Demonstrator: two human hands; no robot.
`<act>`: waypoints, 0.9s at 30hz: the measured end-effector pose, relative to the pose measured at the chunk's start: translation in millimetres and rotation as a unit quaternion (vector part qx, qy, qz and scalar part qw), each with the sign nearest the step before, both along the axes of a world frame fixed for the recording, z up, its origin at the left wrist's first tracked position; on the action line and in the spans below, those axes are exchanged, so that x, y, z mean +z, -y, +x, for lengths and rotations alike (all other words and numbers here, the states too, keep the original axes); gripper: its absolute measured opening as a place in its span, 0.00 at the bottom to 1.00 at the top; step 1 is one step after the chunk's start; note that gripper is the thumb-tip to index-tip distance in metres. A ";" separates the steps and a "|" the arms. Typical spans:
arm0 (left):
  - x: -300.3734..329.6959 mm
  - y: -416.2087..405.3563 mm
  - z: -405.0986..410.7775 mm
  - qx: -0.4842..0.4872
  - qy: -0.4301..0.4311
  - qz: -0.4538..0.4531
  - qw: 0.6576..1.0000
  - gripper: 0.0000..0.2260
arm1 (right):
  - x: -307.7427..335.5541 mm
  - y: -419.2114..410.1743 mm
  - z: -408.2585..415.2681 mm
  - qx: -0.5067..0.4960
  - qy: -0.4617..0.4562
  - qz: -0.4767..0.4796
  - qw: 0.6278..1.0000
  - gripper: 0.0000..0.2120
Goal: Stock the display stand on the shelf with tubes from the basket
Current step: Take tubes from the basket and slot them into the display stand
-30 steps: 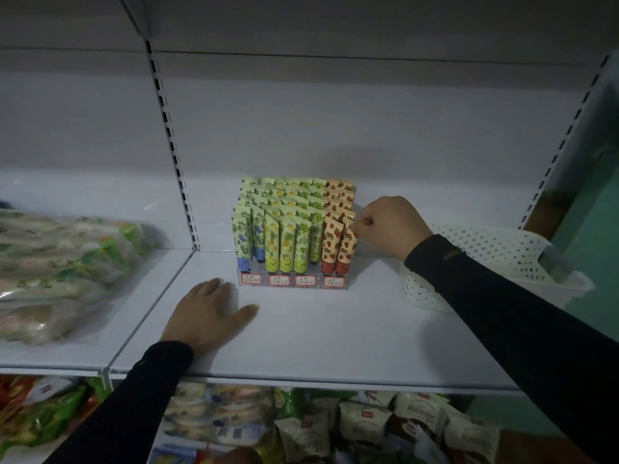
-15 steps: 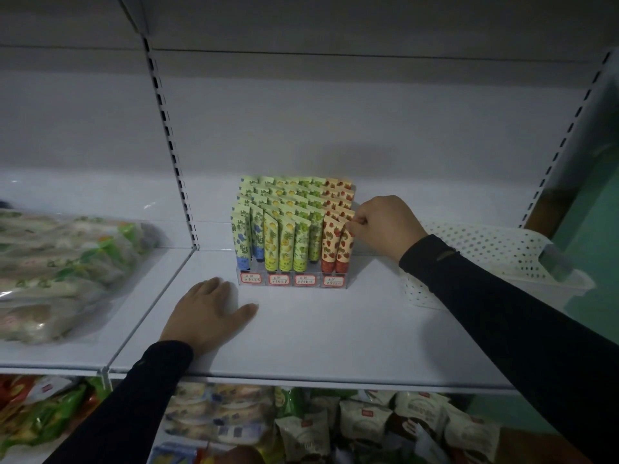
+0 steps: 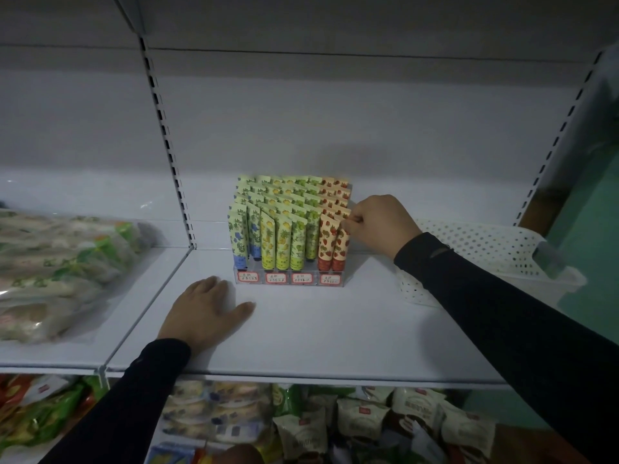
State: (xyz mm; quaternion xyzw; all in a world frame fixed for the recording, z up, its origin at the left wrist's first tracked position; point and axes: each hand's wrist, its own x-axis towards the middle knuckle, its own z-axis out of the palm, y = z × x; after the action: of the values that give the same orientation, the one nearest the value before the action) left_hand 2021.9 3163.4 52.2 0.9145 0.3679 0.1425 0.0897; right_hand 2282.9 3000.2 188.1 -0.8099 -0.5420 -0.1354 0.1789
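Observation:
A clear display stand (image 3: 289, 278) with small price labels sits mid-shelf, packed with upright tubes in blue, yellow, green and strawberry prints. My right hand (image 3: 378, 224) is at the stand's right side and pinches the top of the front-right strawberry tube (image 3: 340, 246), which stands in its slot. My left hand (image 3: 207, 309) rests flat, fingers spread, on the white shelf (image 3: 318, 329) in front of the stand's left corner. The white perforated basket (image 3: 485, 249) stands on the shelf to the right, partly behind my right forearm; its contents are hidden.
Clear-wrapped green and white packets (image 3: 57, 266) lie on the neighbouring shelf section at left. Bagged snacks (image 3: 361, 420) fill the shelf below. A slotted upright (image 3: 167, 145) divides the back wall left of the stand.
My right hand has slid a little left and down along the stand's right side, onto the front strawberry tube. The left hand has not moved.

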 end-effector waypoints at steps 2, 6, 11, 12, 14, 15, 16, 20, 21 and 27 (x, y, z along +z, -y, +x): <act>1.7 1.9 0.1 -0.002 0.002 -0.004 1.000 0.27 | -0.2 1.9 -0.1 0.007 -0.010 0.003 1.000 0.17; 4.4 4.1 -0.6 -0.001 0.003 -0.007 1.000 0.27 | -1.5 4.4 -0.5 0.016 -0.041 0.013 0.999 0.20; 6.6 6.2 -1.2 0.006 -0.001 -0.015 1.000 0.28 | 1.3 8.6 -3.1 0.005 -0.054 0.027 0.998 0.27; 7.3 6.9 -1.8 0.008 -0.002 -0.018 1.000 0.28 | 1.8 9.7 -4.1 0.005 -0.053 0.034 0.998 0.27; 7.4 7.4 -2.8 0.013 -0.004 -0.022 1.000 0.26 | 2.5 11.8 -3.5 0.010 -0.046 0.048 0.998 0.27; 7.2 7.1 -3.4 0.016 -0.002 -0.024 1.000 0.25 | 3.0 13.0 -2.2 0.009 -0.041 0.051 0.998 0.27; 7.9 7.3 -3.6 0.020 -0.001 -0.027 0.999 0.24 | 4.0 14.5 -0.8 0.005 -0.039 0.054 0.998 0.27; 17.2 17.1 -3.1 0.018 0.023 -0.028 0.999 0.25 | 10.0 27.6 7.5 -0.010 -0.045 0.079 0.996 0.27; 20.2 21.2 -4.1 0.019 0.046 -0.030 0.998 0.24 | 11.8 33.1 11.3 -0.012 -0.045 0.083 0.995 0.27; 62.8 56.7 15.0 -0.075 0.122 -0.001 0.990 0.26 | 23.2 78.8 44.5 -0.017 -0.084 0.071 0.994 0.17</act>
State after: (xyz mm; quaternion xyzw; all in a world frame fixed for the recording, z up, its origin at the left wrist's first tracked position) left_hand 2037.0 3106.7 115.0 0.9153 0.2843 0.2455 0.1455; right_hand 2327.4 2921.4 211.2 -0.8126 -0.5007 -0.1080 0.2780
